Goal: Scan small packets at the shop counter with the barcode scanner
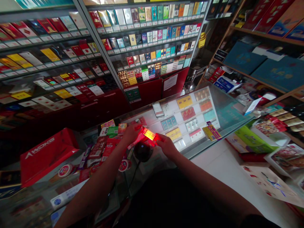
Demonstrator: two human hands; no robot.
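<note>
A small red and yellow cigarette pack (149, 134) glows under red light, held between my left hand (131, 133) and my right hand (166, 146). Its ends sit in the fingers of both hands. Directly below it is a round black scanner (142, 151) with a thin cable, not touching the pack. The glass display counter (199, 139) stretches beneath and beyond my hands. Loose colourful packs (109, 139) lie close to my left hand, and my right hand is nearest the cigarette cartons displayed under the glass.
Tall shelves of priced cigarette packs (147, 34) rise behind the counter. A red box (47, 155) stands at the left. Blue gift boxes (275, 72) fill wooden shelves at the right, above a white counter (220, 167) holding trays and papers.
</note>
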